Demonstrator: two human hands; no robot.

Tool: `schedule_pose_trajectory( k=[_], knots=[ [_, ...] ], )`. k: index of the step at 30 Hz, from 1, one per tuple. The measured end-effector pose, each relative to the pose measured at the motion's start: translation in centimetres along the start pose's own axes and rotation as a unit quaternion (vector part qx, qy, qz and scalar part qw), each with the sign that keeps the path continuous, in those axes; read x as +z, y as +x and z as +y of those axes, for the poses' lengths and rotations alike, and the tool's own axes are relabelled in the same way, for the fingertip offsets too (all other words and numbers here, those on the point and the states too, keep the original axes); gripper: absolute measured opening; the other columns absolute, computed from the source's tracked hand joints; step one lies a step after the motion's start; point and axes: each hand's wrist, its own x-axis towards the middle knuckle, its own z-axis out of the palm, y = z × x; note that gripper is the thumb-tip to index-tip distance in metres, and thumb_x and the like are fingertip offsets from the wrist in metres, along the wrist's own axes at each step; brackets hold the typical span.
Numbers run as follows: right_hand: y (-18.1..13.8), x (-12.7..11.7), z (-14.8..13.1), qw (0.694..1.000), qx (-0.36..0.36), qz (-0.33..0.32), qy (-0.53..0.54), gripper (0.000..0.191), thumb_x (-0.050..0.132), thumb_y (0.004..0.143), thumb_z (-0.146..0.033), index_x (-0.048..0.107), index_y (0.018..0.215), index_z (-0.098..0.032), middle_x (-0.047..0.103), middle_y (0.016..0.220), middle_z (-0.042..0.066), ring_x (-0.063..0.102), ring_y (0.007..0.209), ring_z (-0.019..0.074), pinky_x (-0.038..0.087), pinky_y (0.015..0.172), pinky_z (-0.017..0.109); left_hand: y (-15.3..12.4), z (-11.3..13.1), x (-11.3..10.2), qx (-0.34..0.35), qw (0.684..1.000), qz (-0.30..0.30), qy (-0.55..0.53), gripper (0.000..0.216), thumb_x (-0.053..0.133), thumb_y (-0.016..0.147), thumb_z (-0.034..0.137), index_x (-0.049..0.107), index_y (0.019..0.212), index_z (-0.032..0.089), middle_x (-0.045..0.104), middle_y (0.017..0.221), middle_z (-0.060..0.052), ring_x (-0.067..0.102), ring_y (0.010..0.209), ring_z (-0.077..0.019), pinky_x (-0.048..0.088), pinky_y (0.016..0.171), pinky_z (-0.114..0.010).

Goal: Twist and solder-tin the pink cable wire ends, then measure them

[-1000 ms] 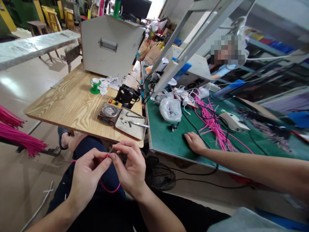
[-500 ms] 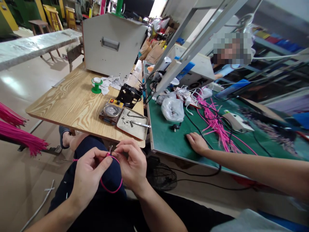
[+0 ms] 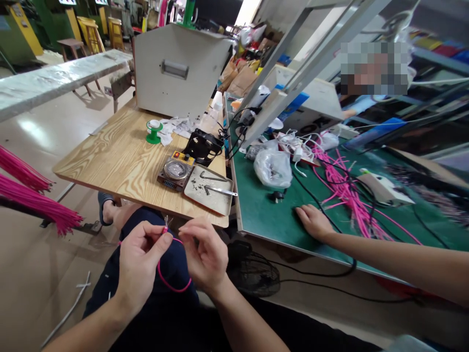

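My left hand (image 3: pixel 141 264) is closed, pinching a pink cable (image 3: pixel 172 287) near its end between thumb and forefinger. Bare, frayed wire strands (image 3: pixel 167 222) stick up above those fingertips. From the pinch the cable bends down in a loop over my knee, and its other part shows left of the hand. Just right of the strands is my right hand (image 3: pixel 205 252), its fingers curled and drawn together beside the loop. What lies between those fingertips, if anything, is too small to make out.
A solder pot (image 3: pixel 175 169), a metal tray (image 3: pixel 216 203) with tweezers, a black fan (image 3: pixel 203 145) and a green spool (image 3: pixel 154 132) sit on the wooden table (image 3: pixel 110 161). Another person's hand (image 3: pixel 313 222) rests on the green table (image 3: pixel 264 215). Pink cable bundles (image 3: pixel 40 205) hang at left.
My right hand has drawn slightly away from the wire strands, to the right. The left hand keeps its pinch on the cable. The whole view has shifted a little.
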Motion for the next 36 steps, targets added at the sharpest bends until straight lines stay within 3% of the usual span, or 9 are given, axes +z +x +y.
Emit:
schedule_pose_trajectory(
  k=[6,9,14,17,21,24,28,32,36],
  knots=[
    [-0.6,0.5,0.9,0.995,-0.096,-0.022,-0.019,0.051,0.058,0.085,0.011,0.061,0.125,-0.022,0.073,0.102,0.009,0.067,0.089,0.0201,0.062,0.074,0.038,0.7,1.1,1.1,-0.024,0.996,0.038,-0.08,0.029,0.098,0.07,0.031,0.076,0.082,0.018,0.073,0.081,0.002,0.066,0.076,-0.0098,0.056,0.074,-0.018],
    [-0.4,0.6,1.9,0.978,-0.186,-0.044,-0.079,0.038,0.059,0.088,0.004,0.063,0.117,-0.021,0.072,0.096,0.008,0.066,0.085,0.0203,0.063,0.067,0.037,0.9,2.0,1.6,-0.07,0.989,0.045,-0.125,0.036,0.102,0.061,0.032,0.075,0.079,0.016,0.072,0.075,0.002,0.064,0.07,-0.009,0.055,0.068,-0.017],
    [1.9,-0.1,2.7,0.915,-0.356,-0.079,-0.169,0.015,0.071,0.09,-0.005,0.073,0.093,-0.02,0.07,0.081,0.006,0.07,0.079,0.021,0.068,0.06,0.033,1.1,3.1,2.4,-0.188,0.962,0.022,-0.197,0.045,0.107,0.048,0.03,0.072,0.074,0.015,0.072,0.071,0.002,0.065,0.067,-0.0093,0.056,0.065,-0.017],
    [2.6,-1.2,2.8,0.913,-0.361,-0.113,-0.154,0.019,0.074,0.089,-0.007,0.077,0.093,-0.025,0.076,0.091,0.004,0.077,0.092,0.0221,0.073,0.076,0.037,1.5,3.4,2.9,-0.205,0.951,0.02,-0.23,0.046,0.108,0.045,0.029,0.073,0.072,0.016,0.072,0.07,0.002,0.065,0.067,-0.008,0.055,0.064,-0.014],
    [3.3,-2.7,3.4,0.931,-0.297,-0.149,-0.148,0.029,0.072,0.093,-0.013,0.077,0.118,-0.026,0.08,0.114,0.007,0.078,0.113,0.0278,0.073,0.089,0.047,2.3,3.3,3.7,-0.188,0.944,-0.016,-0.271,0.043,0.107,0.053,0.033,0.077,0.08,0.018,0.075,0.082,0.001,0.069,0.079,-0.0088,0.056,0.075,-0.015],
    [5.3,-2.8,4.5,0.942,-0.284,-0.085,-0.158,0.031,0.073,0.094,-0.014,0.074,0.124,-0.024,0.081,0.114,0.01,0.08,0.108,0.0284,0.073,0.082,0.047,2.7,2.1,4.3,-0.12,0.958,-0.077,-0.25,0.05,0.099,0.07,0.049,0.08,0.108,0.022,0.078,0.108,-0.004,0.071,0.104,-0.0164,0.057,0.093,-0.023],
    [9.3,-2.1,7.0,0.957,-0.238,0.082,-0.143,0.025,0.079,0.087,-0.006,0.073,0.105,-0.023,0.082,0.096,0.005,0.08,0.083,0.0212,0.069,0.07,0.037,2.8,-0.8,4.7,0.061,0.987,-0.14,-0.058,0.048,0.071,0.099,0.051,0.07,0.139,0.024,0.071,0.136,-0.012,0.065,0.128,-0.025,0.052,0.111,-0.037],
    [11.6,-2.0,9.9,0.981,-0.117,0.091,-0.127,0.015,0.081,0.088,-0.013,0.069,0.087,-0.021,0.079,0.087,0.001,0.077,0.075,0.016,0.065,0.066,0.029,3.1,-4.1,4.9,0.289,0.925,-0.2,0.147,0.062,0.064,0.104,0.047,0.051,0.159,0.022,0.063,0.151,-0.018,0.059,0.141,-0.032,0.048,0.119,-0.048],
    [11.9,-2.2,11.8,0.991,-0.064,0.073,-0.092,0.015,0.081,0.089,-0.014,0.068,0.083,-0.02,0.077,0.081,0.0,0.074,0.069,0.013,0.06,0.06,0.023,3.4,-7.3,5.4,0.401,0.851,-0.22,0.257,0.069,0.054,0.107,0.049,0.04,0.164,0.013,0.062,0.153,-0.023,0.058,0.144,-0.0333,0.052,0.116,-0.049]
  ],
)
